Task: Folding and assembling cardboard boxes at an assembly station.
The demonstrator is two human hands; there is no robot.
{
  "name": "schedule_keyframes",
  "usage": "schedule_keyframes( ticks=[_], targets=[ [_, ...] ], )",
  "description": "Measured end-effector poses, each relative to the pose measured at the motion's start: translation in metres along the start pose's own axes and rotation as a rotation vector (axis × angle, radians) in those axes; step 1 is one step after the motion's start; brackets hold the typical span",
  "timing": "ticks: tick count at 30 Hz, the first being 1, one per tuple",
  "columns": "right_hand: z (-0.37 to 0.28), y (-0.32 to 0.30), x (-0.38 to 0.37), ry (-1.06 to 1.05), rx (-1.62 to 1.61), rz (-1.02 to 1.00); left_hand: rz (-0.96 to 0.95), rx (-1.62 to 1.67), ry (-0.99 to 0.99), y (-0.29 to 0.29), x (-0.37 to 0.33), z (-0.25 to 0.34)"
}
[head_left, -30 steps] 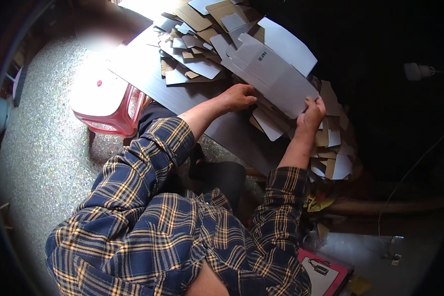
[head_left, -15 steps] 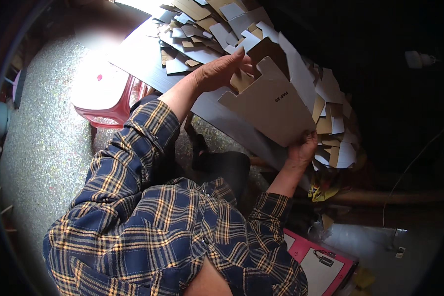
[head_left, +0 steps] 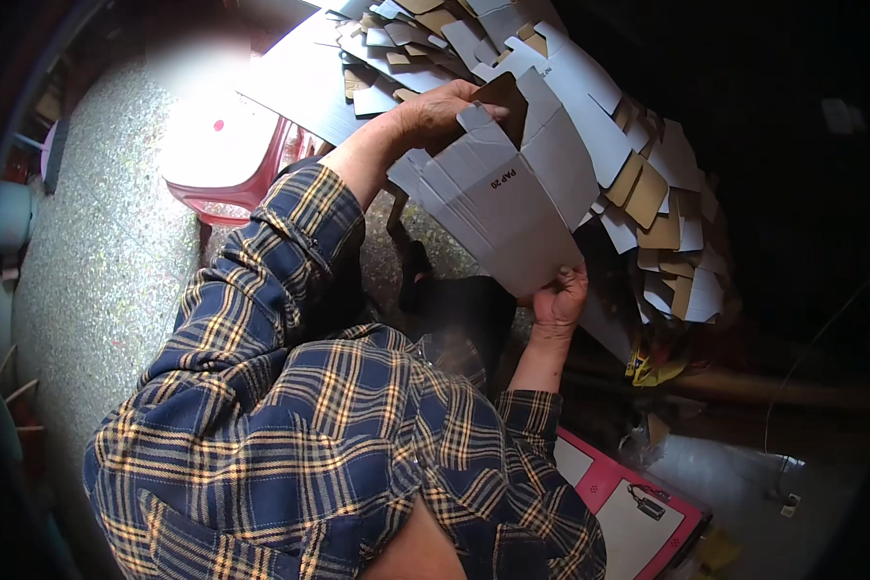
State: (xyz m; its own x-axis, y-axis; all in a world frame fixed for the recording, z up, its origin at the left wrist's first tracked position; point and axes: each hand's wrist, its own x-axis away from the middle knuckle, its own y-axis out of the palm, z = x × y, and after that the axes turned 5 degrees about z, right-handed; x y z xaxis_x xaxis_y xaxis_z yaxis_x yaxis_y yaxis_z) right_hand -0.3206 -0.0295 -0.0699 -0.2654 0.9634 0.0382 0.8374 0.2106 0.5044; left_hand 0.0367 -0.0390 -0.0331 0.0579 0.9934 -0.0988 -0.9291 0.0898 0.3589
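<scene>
A partly unfolded white cardboard box [head_left: 503, 217] with a brown inside hangs tilted between my hands, its flaps spread at the upper end and printing on its front panel. My left hand [head_left: 442, 113] is at the open upper end, fingers bent against the flaps. Part of those fingers is hidden behind the cardboard. With thumb and fingers, my right hand [head_left: 561, 302] pinches the box's lower right corner.
A heap of flat white and brown cardboard pieces [head_left: 590, 116] covers the grey table [head_left: 304, 82] ahead and to the right. At the left stands a red stool [head_left: 224, 184] with a brightly lit top. A pink-edged board [head_left: 638, 503] lies at the lower right.
The box has come closer to me and left, away from the heap, and its side panel has opened out to the right. My left hand has bent over the upper flaps.
</scene>
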Motion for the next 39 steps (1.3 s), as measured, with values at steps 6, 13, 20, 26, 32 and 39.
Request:
schedule_keyframes(
  ticks=[6,13,20,26,32,39],
  targets=[
    [0.004,0.023,0.010,0.077,0.020,0.102,0.059,-0.052,-0.041,0.001,0.006,0.011],
    [0.061,0.051,-0.003,0.090,-0.245,0.005,-0.044,-0.120,0.431,-0.052,0.045,0.025],
    [0.070,0.112,-0.036,0.313,-0.314,0.056,0.282,-0.301,0.794,-0.025,0.093,0.008],
    [0.126,0.121,-0.066,0.193,0.038,-0.090,0.471,-0.335,0.662,-0.018,0.070,0.005],
    [0.115,0.108,-0.065,-0.373,0.974,0.182,0.386,-0.367,0.432,-0.010,0.051,0.000],
    [0.090,0.081,-0.022,-0.508,0.812,0.210,0.285,-0.912,0.602,0.003,0.034,0.013]
  ],
)
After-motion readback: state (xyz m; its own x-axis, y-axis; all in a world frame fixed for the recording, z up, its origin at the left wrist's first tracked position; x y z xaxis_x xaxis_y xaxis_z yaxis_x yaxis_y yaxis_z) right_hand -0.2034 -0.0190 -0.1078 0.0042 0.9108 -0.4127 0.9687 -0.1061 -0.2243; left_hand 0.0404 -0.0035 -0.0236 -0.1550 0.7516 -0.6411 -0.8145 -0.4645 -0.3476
